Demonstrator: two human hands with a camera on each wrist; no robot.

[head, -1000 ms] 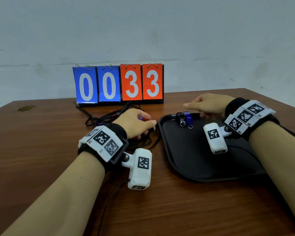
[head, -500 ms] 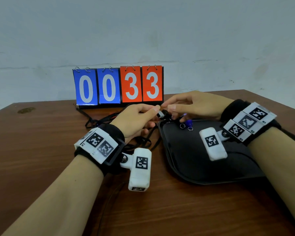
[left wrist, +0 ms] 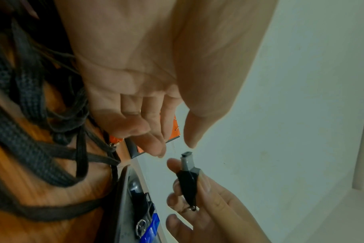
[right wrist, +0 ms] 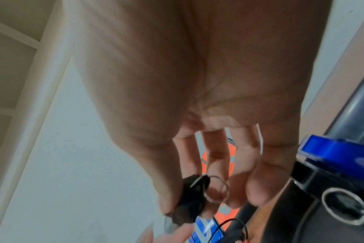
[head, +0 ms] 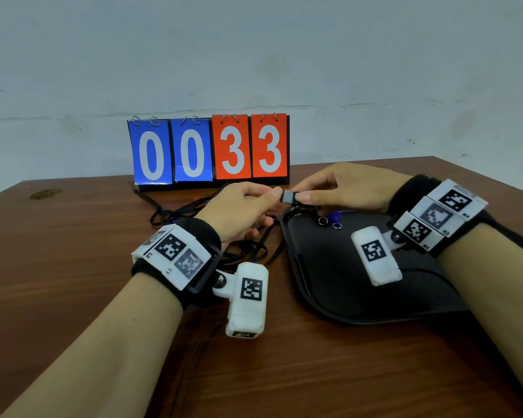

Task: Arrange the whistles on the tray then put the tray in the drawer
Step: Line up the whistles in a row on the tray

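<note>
the right hand (head: 349, 188) pinches a small black and grey whistle (left wrist: 188, 176) between its thumb and first fingers. the black body sits inside the pinch, and the grey mouth end sticks out past the fingertips toward the other hand. a little metal ring (right wrist: 217, 189) hangs from the back end of the whistle, just under the fingers that hold it. the left hand (head: 239, 208) is right beside that grey end. its thumb and first finger reach out almost straight, with a small gap between their tips. in the left wrist view they sit just apart from the whistle, and in the head view the thumb tip looks like it meets the grey end, so i cannot tell if they touch. both hands are up in the air, over the far left corner of the black tray (head: 329, 282). just under the right hand, on the tray, lie a blue whistle (head: 334, 218) and a black whistle (left wrist: 141, 203) side by side, each with a ring. under the left hand is a messy pile of black cords (head: 248, 251) on the brown table (head: 73, 267), beside the tray. behind both hands stands a score board (head: 209, 149) that reads 0033.
</note>
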